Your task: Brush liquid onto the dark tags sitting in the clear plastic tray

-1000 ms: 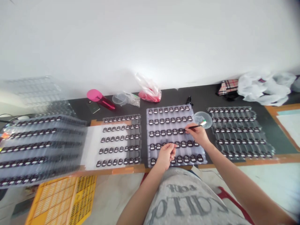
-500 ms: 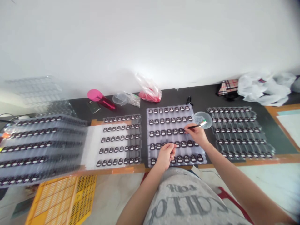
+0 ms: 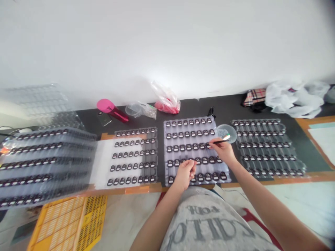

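Right hand (image 3: 220,148) grips dark pen-like tool (image 3: 220,141), low over the centre tray (image 3: 167,139) of black parts (image 3: 181,148). Left hand (image 3: 186,172), fingers curled, over the tray's near rows. Clear round dish (image 3: 231,131) just beside its right edge. Pink-lidded bottle (image 3: 115,112) farther back on dark desk (image 3: 195,104).

Dark table (image 3: 227,105), one, is carrying: lavender tray (image 3: 192,154), central. From this, clear tray (image 3: 269,151) is lying at three o'clock; white bags (image 3: 294,99), two; white paper (image 3: 101,162), nine; red-filled bag (image 3: 167,105), eleven.
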Demonstrator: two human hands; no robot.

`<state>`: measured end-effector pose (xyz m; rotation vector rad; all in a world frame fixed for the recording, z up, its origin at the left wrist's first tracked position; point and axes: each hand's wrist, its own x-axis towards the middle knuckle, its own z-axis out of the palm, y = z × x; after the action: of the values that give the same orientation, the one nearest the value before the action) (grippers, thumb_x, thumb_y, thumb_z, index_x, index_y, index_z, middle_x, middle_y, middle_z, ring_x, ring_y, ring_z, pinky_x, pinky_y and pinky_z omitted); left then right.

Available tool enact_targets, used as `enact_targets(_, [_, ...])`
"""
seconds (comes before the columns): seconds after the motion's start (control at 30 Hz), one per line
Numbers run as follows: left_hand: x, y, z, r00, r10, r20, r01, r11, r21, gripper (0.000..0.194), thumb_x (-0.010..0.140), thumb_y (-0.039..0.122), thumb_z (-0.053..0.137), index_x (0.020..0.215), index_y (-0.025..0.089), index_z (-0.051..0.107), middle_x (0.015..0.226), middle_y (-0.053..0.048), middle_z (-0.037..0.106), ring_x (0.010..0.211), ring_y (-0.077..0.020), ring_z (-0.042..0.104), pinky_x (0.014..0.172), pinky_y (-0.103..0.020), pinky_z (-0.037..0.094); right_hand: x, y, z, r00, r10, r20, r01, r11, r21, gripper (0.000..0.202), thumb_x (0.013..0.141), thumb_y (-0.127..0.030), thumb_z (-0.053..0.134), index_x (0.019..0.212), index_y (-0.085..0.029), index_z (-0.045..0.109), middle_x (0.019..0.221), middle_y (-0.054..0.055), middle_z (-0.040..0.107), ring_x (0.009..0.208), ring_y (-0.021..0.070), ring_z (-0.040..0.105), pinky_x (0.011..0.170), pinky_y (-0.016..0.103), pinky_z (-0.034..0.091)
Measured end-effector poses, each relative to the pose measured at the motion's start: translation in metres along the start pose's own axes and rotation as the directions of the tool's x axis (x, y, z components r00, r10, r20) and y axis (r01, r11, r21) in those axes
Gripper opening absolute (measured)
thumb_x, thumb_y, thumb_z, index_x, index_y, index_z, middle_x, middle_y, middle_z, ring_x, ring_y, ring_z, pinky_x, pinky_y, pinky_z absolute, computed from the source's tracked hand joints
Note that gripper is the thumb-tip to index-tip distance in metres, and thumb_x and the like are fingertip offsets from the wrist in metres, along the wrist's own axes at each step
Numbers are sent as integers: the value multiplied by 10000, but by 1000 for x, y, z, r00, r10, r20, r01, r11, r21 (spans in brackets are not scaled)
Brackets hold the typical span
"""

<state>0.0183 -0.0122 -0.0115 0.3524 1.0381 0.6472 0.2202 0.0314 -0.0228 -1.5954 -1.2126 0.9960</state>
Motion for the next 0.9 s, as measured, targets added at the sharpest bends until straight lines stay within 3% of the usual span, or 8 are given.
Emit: enact_targets(0.9, [0,-2,-2,1000,1,-12,-1,1000,-6,346,667,446,639,778,128,559,568,44,426,399,-24,291,388,-192,120,1,10,3,1000,-15,14,16,998,-54,223,738,-389,603,805,-177,620,717,27,659,646,177,649,637,289,512])
